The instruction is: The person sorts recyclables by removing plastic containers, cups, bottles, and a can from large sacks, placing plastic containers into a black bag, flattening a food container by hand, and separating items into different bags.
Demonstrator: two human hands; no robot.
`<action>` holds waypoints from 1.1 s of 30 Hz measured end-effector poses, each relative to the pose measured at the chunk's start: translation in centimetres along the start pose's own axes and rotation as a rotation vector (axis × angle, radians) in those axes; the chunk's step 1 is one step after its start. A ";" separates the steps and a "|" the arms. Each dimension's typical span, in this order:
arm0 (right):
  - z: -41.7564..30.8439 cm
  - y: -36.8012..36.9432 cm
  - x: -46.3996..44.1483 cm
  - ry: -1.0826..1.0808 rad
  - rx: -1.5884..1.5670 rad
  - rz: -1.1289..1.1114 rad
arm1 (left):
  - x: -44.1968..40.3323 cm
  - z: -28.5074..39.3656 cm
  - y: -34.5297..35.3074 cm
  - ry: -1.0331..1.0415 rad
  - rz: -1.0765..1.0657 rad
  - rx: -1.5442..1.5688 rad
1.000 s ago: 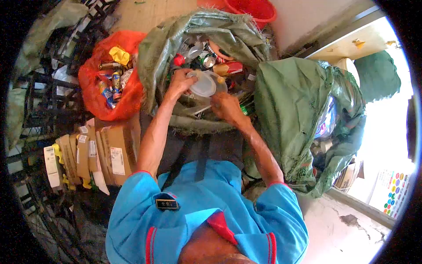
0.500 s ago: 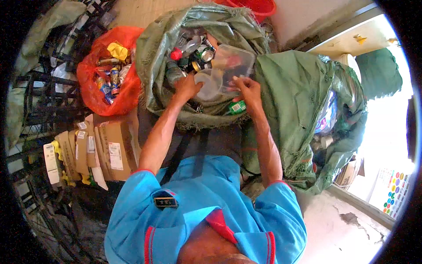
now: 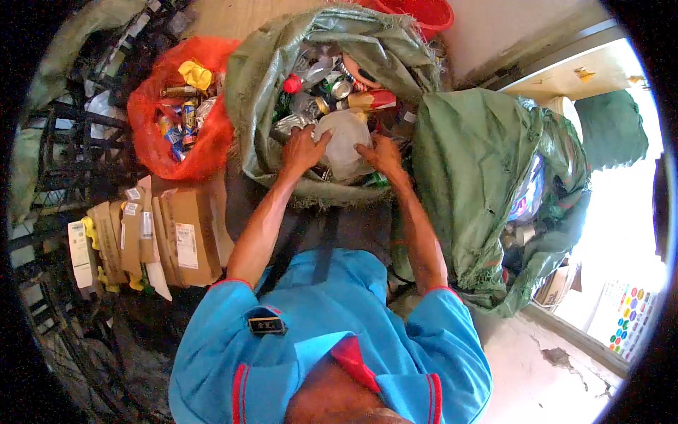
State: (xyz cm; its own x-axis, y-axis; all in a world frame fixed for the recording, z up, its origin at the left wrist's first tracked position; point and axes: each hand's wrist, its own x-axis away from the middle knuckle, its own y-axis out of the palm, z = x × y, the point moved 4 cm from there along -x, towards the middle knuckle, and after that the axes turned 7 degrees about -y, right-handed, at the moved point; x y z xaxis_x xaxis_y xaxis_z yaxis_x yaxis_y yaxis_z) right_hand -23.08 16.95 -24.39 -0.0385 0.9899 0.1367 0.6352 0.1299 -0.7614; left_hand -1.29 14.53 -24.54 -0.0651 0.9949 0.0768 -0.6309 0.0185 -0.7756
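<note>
A whitish, translucent plastic container (image 3: 344,141) is held between my two hands at the front of a wide-mouthed green woven sack (image 3: 263,152). My left hand (image 3: 304,150) grips its left side, the thumb resting on the plastic. On the opposite side, my right hand (image 3: 383,155) has its thumb and fingers closed on the edge. Behind the container lie a can (image 3: 340,88), a bottle with a red cap (image 3: 292,84) and a red and gold piece (image 3: 372,100), among other mixed packaging.
To the left stands a red bag (image 3: 145,145) of cans. Folded cardboard (image 3: 201,233) leans below it, beside a black lattice crate (image 3: 60,148). Another green sack (image 3: 462,162) bulges on the right. A red basin (image 3: 431,15) sits at the back.
My right hand has moved slightly down and left, closer to my left hand. The clear rectangular box no longer shows at the back right, and the red and gold piece is uncovered.
</note>
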 end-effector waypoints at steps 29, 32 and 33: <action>-4.9 -4.0 2.6 0.044 -0.645 0.120 | 1.9 3.5 -1.9 -0.242 -0.658 1.234; -6.3 -4.3 2.8 -0.024 -0.652 0.027 | 2.2 1.5 -3.2 -0.321 -0.607 1.271; -6.5 -4.6 2.8 -0.040 -0.838 0.029 | 2.6 1.3 -5.1 -0.280 -0.537 1.294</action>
State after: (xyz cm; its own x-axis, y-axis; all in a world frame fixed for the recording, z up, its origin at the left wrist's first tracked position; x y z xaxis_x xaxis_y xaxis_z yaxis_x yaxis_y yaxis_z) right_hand -21.09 18.71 -16.36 -0.0304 0.9955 0.0897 0.9986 0.0340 -0.0396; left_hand 0.74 16.93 -19.55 0.3515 0.8416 0.4101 -0.8667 0.1268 0.4825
